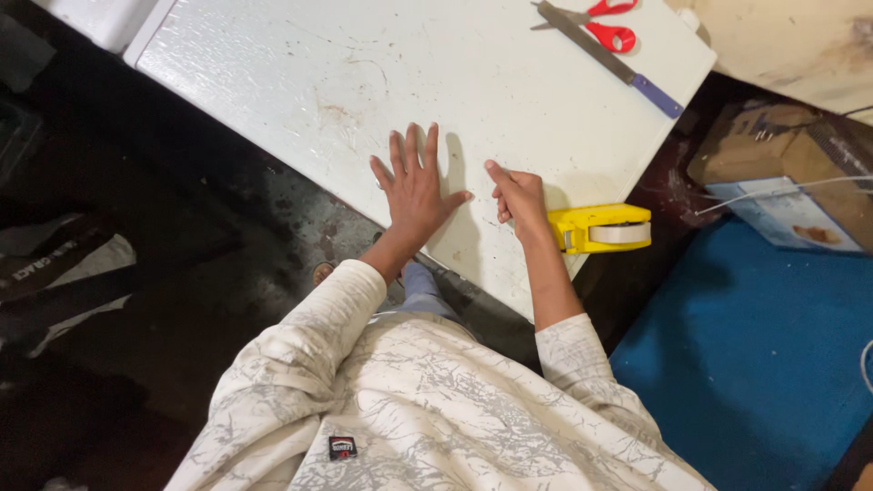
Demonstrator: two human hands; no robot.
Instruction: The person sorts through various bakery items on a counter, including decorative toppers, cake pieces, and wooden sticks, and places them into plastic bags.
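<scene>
The left hand (pixel 415 186) lies flat with its palm down and its fingers spread wide, pointing to the far side. The right hand (pixel 518 194) is just to the right of it, curled up loosely, with one finger pointing out to the far left and the other fingers tucked under. Both arms reach out from the near side, the left arm bent a little and in a long pale sleeve, the right arm bare from the elbow to the wrist.

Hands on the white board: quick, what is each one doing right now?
Left hand: open, flat on the white board, holding nothing.
Right hand: fingers curled, forefinger pressing the board, beside the yellow tape dispenser.
</scene>
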